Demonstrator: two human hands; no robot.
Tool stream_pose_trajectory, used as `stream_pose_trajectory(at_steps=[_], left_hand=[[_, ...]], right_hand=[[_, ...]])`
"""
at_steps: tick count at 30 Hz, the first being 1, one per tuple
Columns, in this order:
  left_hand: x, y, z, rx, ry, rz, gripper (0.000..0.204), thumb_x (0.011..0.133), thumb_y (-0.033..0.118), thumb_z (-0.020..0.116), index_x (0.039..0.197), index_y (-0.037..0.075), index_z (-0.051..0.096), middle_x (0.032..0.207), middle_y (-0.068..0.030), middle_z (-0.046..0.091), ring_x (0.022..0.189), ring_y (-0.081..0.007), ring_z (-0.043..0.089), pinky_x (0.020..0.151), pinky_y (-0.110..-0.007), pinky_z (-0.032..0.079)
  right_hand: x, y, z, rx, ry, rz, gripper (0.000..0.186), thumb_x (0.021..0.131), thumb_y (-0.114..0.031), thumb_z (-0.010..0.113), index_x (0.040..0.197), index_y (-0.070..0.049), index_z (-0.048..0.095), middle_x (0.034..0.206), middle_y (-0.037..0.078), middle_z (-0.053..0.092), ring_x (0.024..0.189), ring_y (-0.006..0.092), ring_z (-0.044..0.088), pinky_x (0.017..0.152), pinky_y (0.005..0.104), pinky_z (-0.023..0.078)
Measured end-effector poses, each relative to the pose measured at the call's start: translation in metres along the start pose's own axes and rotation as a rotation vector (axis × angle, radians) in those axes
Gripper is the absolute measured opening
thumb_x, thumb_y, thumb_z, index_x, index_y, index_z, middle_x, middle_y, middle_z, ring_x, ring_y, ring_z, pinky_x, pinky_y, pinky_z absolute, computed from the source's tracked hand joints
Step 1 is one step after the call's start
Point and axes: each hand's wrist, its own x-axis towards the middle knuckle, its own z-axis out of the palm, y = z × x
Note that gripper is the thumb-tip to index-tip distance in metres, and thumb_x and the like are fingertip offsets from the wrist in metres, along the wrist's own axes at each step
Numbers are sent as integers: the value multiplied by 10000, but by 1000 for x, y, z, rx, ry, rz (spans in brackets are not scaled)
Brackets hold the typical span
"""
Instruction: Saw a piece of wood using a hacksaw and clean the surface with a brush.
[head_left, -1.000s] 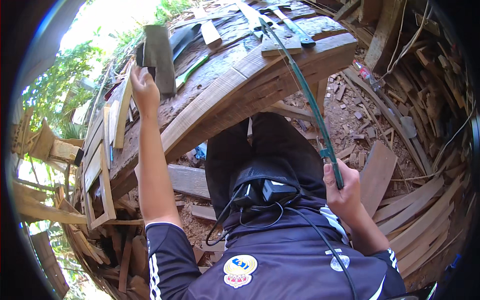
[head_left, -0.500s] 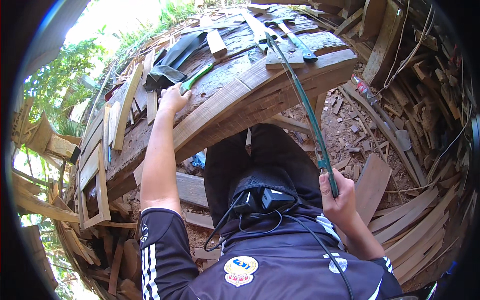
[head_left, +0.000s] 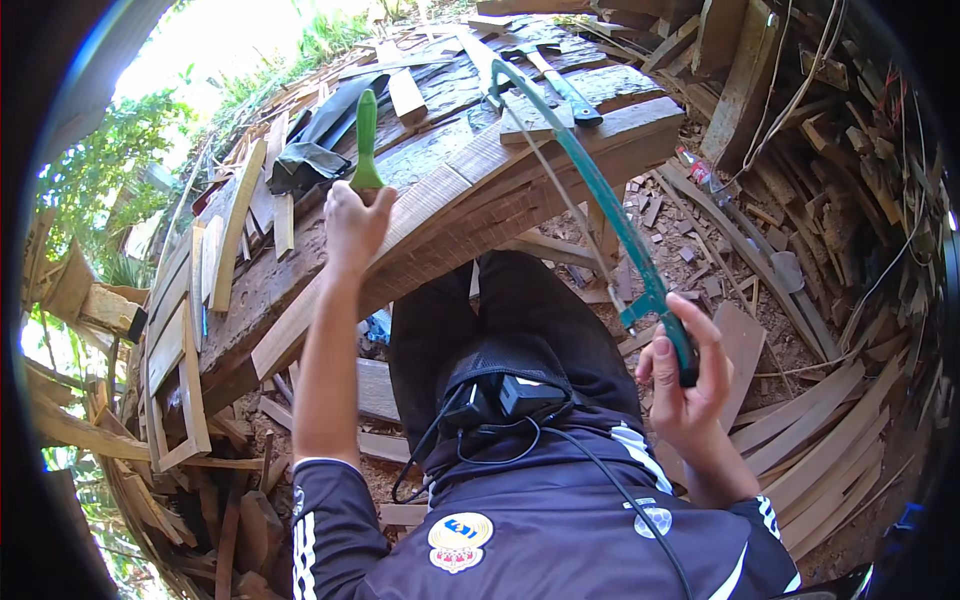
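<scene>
My left hand [head_left: 355, 228], raised over the bench, is closed round the lower end of a brush [head_left: 366, 140] with a green handle. The handle points up and away; the head is mostly hidden in my fingers. In my right hand [head_left: 690, 375] is the grip of a green bow saw [head_left: 622, 215], thumb and fingers round its near end. The saw's frame slants up to the left, its thin blade on the left side, and its far end is over the bench by a small wood block [head_left: 535, 124].
A thick wooden bench [head_left: 455, 215] crosses in front of my legs. On it lie a hammer [head_left: 565, 88] with a blue-green handle, a dark sheet [head_left: 335, 120] and wood strips [head_left: 240, 225]. Stacked boards [head_left: 815, 440] and scraps cover the ground at right. A cable [head_left: 620, 480] hangs across my shirt.
My left hand has lifted the brush off the bench and drawn it nearer, handle now upright. The saw has tilted and its blade shows more; my right fingers have loosened round its grip.
</scene>
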Motion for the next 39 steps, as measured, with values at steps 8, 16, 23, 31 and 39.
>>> stream_pose_trajectory(at_steps=[8, 16, 23, 31, 39], left_hand=[[-51, 15, 39, 98, 267, 139, 653, 757, 434, 796, 1120, 0, 469, 947, -209, 638, 878, -440, 660, 796, -538, 537], [-24, 7, 35, 34, 139, 104, 638, 782, 472, 770, 1151, 54, 460, 943, -282, 715, 886, -493, 702, 756, -588, 563], [-22, 12, 34, 50, 160, 165, 586, 759, 492, 775, 1046, 49, 522, 922, -226, 714, 871, -433, 718, 749, -549, 575], [-23, 10, 32, 141, 179, 199, 810, 743, 722, 770, 1057, 20, 516, 947, -222, 712, 885, -404, 728, 748, -504, 589], [-18, 7, 35, 178, 60, 106, 929, 752, 799, 716, 1210, 15, 519, 1040, -235, 720, 978, -408, 725, 808, -517, 588]], right_hand=[[17, -10, 29, -2, -105, -3, 340, 990, -14, 626, 1323, 53, 612, 1146, 227, 717, 936, 286, 747, 803, 358, 580], [3, -21, 37, -111, -257, 28, 453, 991, 26, 563, 1437, 57, 492, 1206, 262, 649, 990, 383, 694, 818, 406, 572], [18, -36, 52, -375, -307, -187, 553, 956, 42, 545, 1486, 107, 401, 1044, 273, 645, 767, 403, 674, 655, 447, 572], [79, 17, 105, -367, -266, -259, 534, 949, 21, 571, 1475, -5, 479, 869, 243, 666, 716, 401, 694, 647, 468, 566], [38, -27, 29, -134, -257, 310, 445, 1014, -6, 538, 1458, -13, 526, 793, 143, 683, 571, 185, 655, 540, 323, 515]])
